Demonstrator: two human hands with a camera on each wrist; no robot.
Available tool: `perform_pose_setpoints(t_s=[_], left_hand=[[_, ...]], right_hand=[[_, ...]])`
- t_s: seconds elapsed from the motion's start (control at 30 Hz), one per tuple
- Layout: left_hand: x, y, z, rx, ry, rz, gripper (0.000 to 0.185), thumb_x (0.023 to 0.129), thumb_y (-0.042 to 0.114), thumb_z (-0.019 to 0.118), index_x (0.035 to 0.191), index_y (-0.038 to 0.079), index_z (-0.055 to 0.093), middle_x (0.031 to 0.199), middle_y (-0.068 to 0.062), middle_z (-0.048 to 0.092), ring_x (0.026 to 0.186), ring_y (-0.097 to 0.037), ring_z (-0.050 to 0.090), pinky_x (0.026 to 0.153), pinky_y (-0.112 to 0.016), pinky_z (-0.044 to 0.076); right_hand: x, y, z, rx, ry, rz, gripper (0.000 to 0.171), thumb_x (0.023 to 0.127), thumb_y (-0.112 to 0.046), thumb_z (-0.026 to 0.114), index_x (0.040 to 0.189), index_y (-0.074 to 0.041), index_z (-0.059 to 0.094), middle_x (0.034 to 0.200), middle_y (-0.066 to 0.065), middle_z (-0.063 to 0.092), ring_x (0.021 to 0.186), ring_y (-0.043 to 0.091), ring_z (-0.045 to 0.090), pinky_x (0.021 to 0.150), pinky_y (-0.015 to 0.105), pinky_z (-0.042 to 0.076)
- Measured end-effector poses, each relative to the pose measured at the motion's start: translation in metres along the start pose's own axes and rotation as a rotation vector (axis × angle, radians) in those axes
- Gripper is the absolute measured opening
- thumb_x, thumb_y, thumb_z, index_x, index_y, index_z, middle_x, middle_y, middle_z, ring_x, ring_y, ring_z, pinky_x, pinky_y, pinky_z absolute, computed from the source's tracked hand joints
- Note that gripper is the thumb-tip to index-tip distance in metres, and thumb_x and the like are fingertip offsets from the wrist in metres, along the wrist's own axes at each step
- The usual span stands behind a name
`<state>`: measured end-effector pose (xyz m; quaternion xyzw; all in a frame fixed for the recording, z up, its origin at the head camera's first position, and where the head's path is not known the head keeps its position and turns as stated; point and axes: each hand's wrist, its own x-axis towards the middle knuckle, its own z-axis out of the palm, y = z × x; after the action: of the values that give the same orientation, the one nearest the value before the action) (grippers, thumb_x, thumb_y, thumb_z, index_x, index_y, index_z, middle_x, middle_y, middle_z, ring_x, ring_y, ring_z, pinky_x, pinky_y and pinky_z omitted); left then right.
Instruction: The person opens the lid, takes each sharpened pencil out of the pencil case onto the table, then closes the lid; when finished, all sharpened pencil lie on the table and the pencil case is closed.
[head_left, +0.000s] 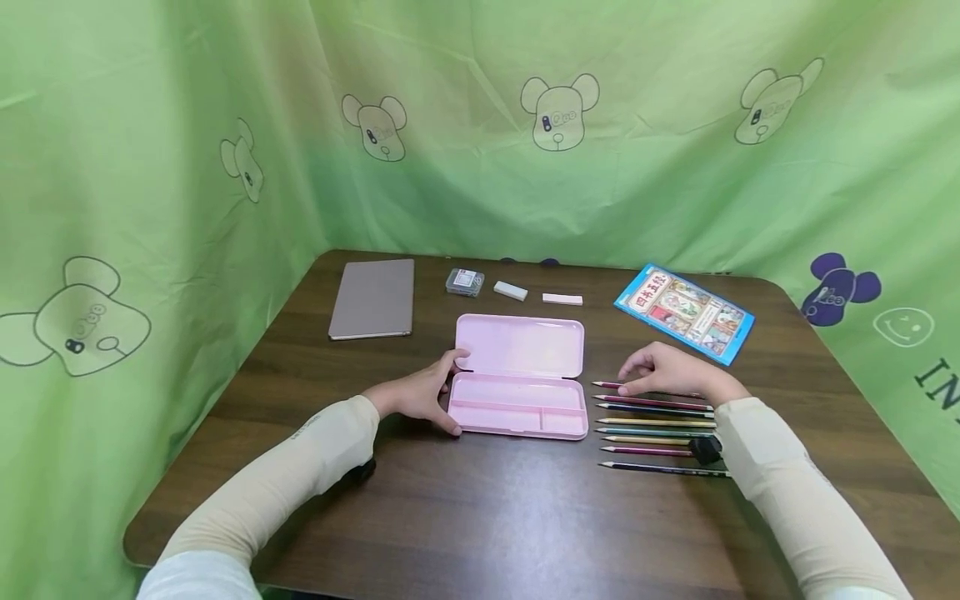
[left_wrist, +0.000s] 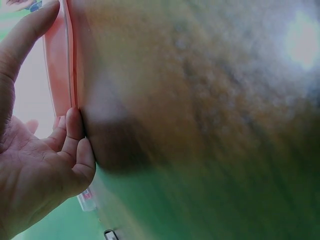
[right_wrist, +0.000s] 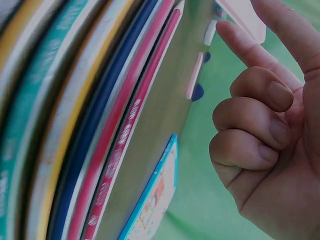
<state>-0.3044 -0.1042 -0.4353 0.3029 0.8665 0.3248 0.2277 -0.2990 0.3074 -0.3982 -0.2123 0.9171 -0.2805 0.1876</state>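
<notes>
A pink pencil case (head_left: 519, 346) lies with its lid folded back, its divided tray showing no contents. My left hand (head_left: 416, 393) grips its left end, thumb at the front corner and fingers near the hinge; the left wrist view shows the fingertips (left_wrist: 75, 122) against the pink side wall. On the right lie several pencils (head_left: 652, 422) in a row, points toward the case. Over the farthest one, a red pencil (right_wrist: 145, 95), hovers my right hand (head_left: 663, 372), thumb and index finger extended and apart, the other fingers curled in, nothing held.
Along the back lie a grey flat tablet-like slab (head_left: 372, 298), a small clear box (head_left: 465, 282), a white eraser (head_left: 511, 290) and a pink-and-white bar (head_left: 562, 299). A blue-edged picture book (head_left: 686, 312) lies behind the pencils. Green curtains (head_left: 450, 192) enclose the wooden table (head_left: 487, 508).
</notes>
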Motion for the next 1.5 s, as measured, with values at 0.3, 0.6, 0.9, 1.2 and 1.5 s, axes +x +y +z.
perform_pose_setpoints(t_s=[0.3, 0.6, 0.9, 1.2, 1.5], left_hand=[[0.001, -0.004, 0.003, -0.011, 0.014, 0.007, 0.116, 0.063, 0.029, 0.086, 0.143, 0.018, 0.004, 0.133, -0.012, 0.032, 0.112, -0.026, 0.045, 0.100, -0.040, 0.036], [-0.001, -0.004, 0.001, -0.007, 0.040, 0.006, 0.119, 0.063, 0.029, 0.086, 0.144, 0.017, -0.001, 0.135, -0.013, 0.032, 0.109, -0.027, 0.048, 0.098, -0.040, 0.038], [-0.003, -0.005, 0.004, -0.021, 0.064, 0.024, 0.123, 0.063, 0.028, 0.086, 0.145, 0.016, -0.004, 0.135, -0.014, 0.035, 0.108, -0.028, 0.050, 0.097, -0.041, 0.038], [-0.001, -0.007, 0.006, -0.024, 0.079, 0.005, 0.136, 0.061, 0.029, 0.087, 0.144, 0.008, -0.020, 0.134, -0.010, 0.040, 0.107, -0.025, 0.053, 0.096, -0.038, 0.040], [-0.003, -0.007, 0.006, -0.015, 0.083, -0.020, 0.130, 0.061, 0.030, 0.087, 0.144, 0.001, -0.009, 0.138, -0.010, 0.037, 0.111, -0.025, 0.052, 0.096, -0.038, 0.040]], right_hand=[[0.014, -0.008, -0.001, 0.020, 0.001, 0.052, 0.040, 0.078, -0.036, 0.072, 0.104, -0.006, 0.066, 0.059, -0.003, 0.041, 0.052, 0.009, 0.035, 0.049, 0.024, 0.032], [0.031, -0.016, -0.010, -0.021, 0.035, 0.005, 0.051, 0.077, -0.035, 0.073, 0.114, -0.002, 0.062, 0.057, -0.006, 0.034, 0.050, 0.006, 0.030, 0.049, 0.022, 0.029], [0.044, -0.022, -0.009, -0.015, 0.077, 0.001, 0.067, 0.077, -0.033, 0.074, 0.130, -0.002, 0.048, 0.058, -0.006, 0.033, 0.051, 0.006, 0.029, 0.054, 0.024, 0.031], [0.048, -0.025, -0.004, -0.005, 0.084, 0.009, 0.072, 0.078, -0.030, 0.073, 0.135, -0.002, 0.040, 0.059, -0.005, 0.037, 0.049, 0.006, 0.030, 0.050, 0.023, 0.031], [0.042, -0.031, -0.005, 0.010, 0.095, 0.005, 0.073, 0.078, -0.036, 0.073, 0.135, -0.003, 0.042, 0.058, -0.005, 0.037, 0.049, 0.007, 0.030, 0.050, 0.024, 0.032]])
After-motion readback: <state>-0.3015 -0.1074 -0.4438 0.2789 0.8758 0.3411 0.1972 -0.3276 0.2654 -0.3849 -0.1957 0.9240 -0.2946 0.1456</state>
